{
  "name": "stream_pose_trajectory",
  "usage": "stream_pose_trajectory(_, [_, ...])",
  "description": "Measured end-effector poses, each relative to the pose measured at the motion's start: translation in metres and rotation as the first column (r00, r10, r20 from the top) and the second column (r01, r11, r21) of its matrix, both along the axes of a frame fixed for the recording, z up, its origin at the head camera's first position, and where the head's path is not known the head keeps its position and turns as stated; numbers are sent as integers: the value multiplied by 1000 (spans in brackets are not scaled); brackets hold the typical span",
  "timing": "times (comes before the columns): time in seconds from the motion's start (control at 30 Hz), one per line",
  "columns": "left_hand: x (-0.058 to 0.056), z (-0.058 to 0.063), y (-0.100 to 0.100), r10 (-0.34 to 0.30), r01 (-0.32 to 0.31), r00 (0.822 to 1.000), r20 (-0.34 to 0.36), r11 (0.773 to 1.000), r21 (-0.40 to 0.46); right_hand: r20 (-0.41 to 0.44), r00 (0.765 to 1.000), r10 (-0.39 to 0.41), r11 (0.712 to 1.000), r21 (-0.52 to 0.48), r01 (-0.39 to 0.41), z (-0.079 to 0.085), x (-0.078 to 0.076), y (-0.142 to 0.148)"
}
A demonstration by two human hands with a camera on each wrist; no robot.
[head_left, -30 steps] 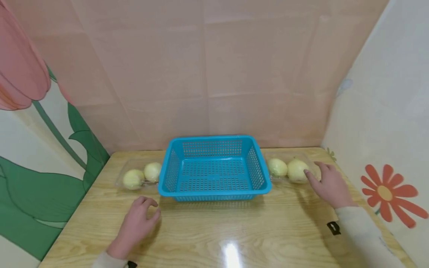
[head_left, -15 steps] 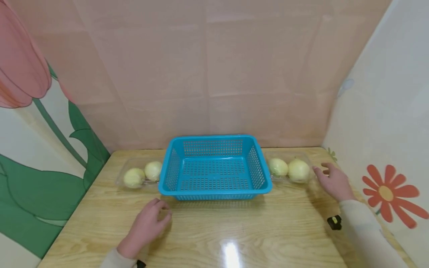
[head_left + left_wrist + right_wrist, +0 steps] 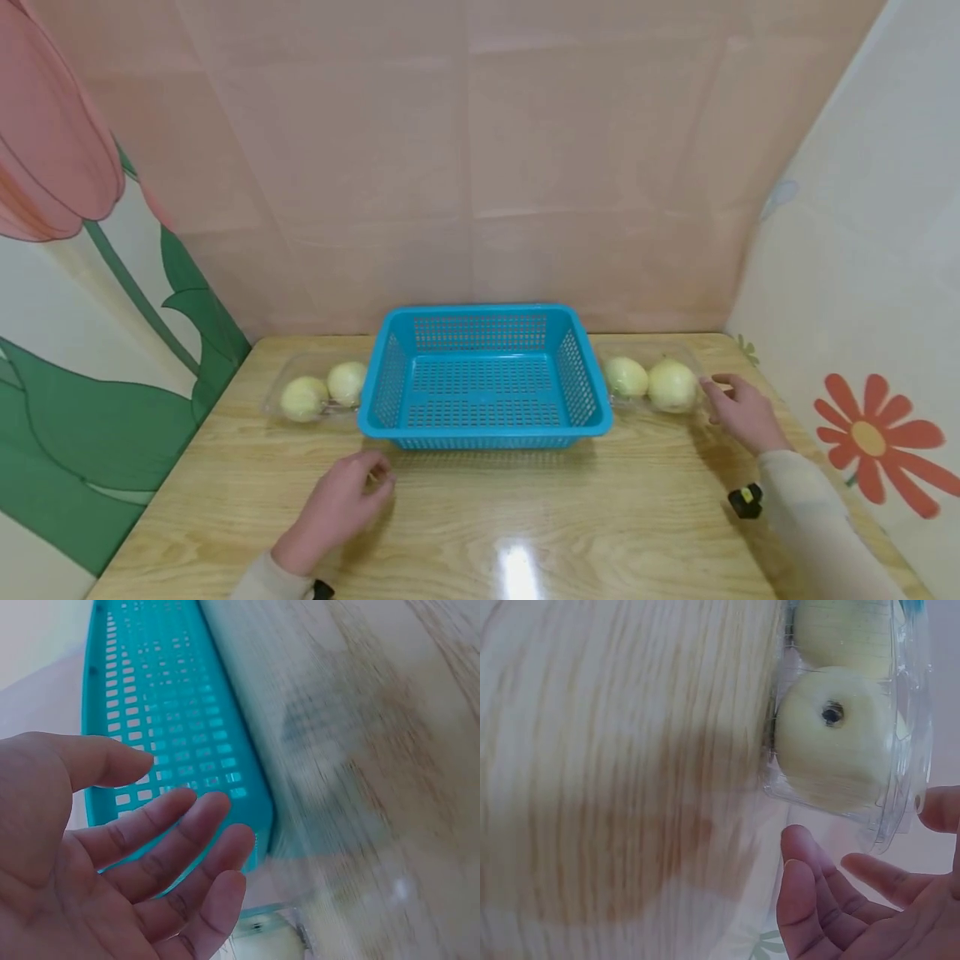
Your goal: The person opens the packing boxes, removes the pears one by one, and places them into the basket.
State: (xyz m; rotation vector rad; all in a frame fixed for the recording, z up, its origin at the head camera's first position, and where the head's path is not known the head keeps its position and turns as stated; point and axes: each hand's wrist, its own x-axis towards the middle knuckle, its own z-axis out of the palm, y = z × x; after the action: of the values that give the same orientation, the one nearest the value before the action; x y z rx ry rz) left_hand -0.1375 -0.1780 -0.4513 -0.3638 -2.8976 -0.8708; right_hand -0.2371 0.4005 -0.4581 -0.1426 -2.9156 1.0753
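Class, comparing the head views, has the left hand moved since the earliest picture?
Yes: the left hand has moved to the right, further along the near side of the blue basket.

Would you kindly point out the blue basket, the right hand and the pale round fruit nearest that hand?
Blue basket (image 3: 483, 432), head view: its front rim.
Right hand (image 3: 743, 414), head view: the back of the hand.
Pale round fruit (image 3: 838, 742), right wrist view: the middle of its visible surface.
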Motion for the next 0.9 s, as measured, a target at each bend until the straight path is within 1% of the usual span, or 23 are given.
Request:
stream_pose_trajectory(0.1, [0,0,2,-7,6,1000,8,1000,23,0,1000,-6,1000,-3,6,-1,0,1])
stream_pose_trajectory(0.37, [0,2,6,-15,15,1000,-1,998,68,1,1000,-16,999,-31,16,1,0,-3])
stream_pose_trajectory(0.53, [-2,-1,6,-32,32,999,-3,998,58,1,1000,7,998,-60,-7,3,1,-6])
stream_pose_trajectory(0.67, [-3,-3,6,-37,37,999,6,998,49,0,1000,16,997,-80,-16,1,1,-5])
stream_pose_trajectory(0.9, [-4,-4,8,-84,84,996,-5,994,67,1,1000,22,997,-78,-22,-1,0,-1])
